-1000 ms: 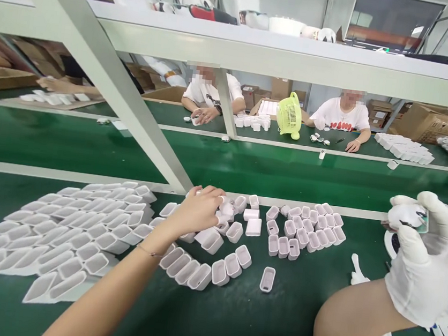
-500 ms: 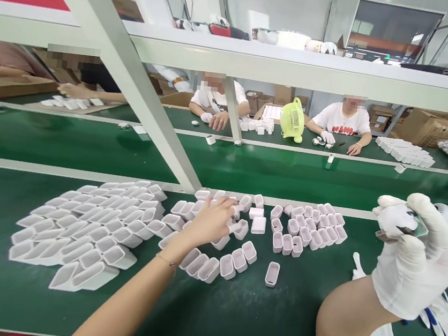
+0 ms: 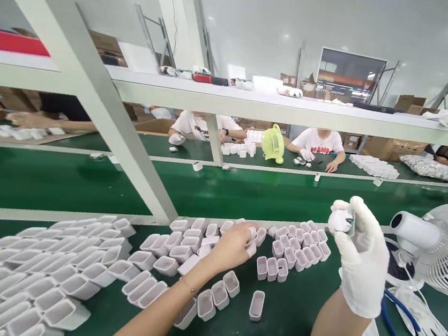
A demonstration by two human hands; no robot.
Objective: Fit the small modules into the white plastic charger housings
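My left hand (image 3: 235, 245), bare with white coverings on some fingertips, reaches into the white open-topped plastic housings (image 3: 208, 304). Its fingers are curled round one housing (image 3: 252, 235), mostly hidden by the hand. Raised at the right is my right hand (image 3: 363, 254) in a white glove, pinching a small round white part with a green circuit-board edge (image 3: 340, 220) between thumb and fingers. One housing (image 3: 257, 305) stands alone in front, and a cluster of smaller-looking housings (image 3: 298, 245) is grouped between my hands.
Many housings (image 3: 33, 276) fill the left side. A white fan (image 3: 442, 241), spare gloves (image 3: 429, 321) and a blue cord (image 3: 389, 316) lie right. A slanted post (image 3: 104, 116) and shelf (image 3: 235, 102) cross ahead. Co-workers (image 3: 318, 143) sit beyond the green belt (image 3: 245, 192).
The view has tilted up and turned right, showing the fan. My left hand has moved right among the housings and curled its fingers. My right hand still holds the round part.
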